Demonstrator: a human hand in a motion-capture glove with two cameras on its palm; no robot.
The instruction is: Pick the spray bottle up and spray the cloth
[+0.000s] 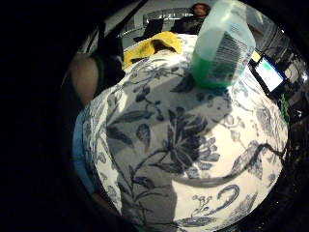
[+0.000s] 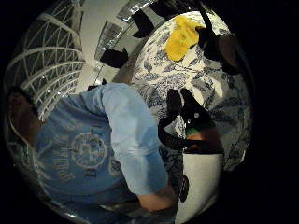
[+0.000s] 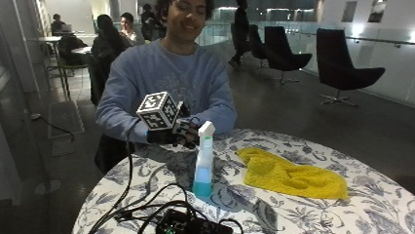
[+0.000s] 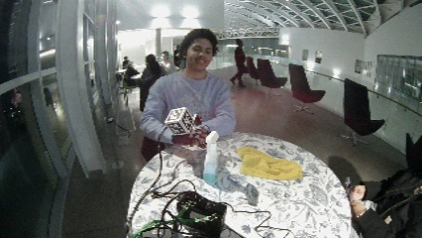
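1. One round table (image 3: pixel 363 214) is the biggest thing here. It has a white cover with blue flowers and leaves on it.
2. A person in a light blue sweater (image 3: pixel 162 73) sits at the far side of the table, with both arms resting near its edge.
3. A yellow cloth (image 3: pixel 292 176) lies flat and a bit crumpled on the table. It is beside the spray bottle, on the side away from the gloved hand, and does not touch the bottle. The palm views show it too, lying on the flower cover (image 1: pixel 153 46) (image 2: pixel 181 37).
4. A black box (image 3: pixel 188 225) with dark cables sits on the near edge of the table, in front of the bottle.
5. The spray bottle (image 3: pixel 203 161) stands upright on the table. It is tall and thin, with a white top and blue-green liquid low down inside. It stands between the person and the black box. In the little finger side palm view, the bottle (image 1: pixel 223 46) looks big, with a label on it and green liquid at its base, standing on the flower cover.
6. The right hand (image 3: pixel 176 132) in the black glove is just behind the top of the bottle, near the table's edge. Nothing is in its grasp and it does not touch the bottle. I cannot tell if its fingers are curled or straight.
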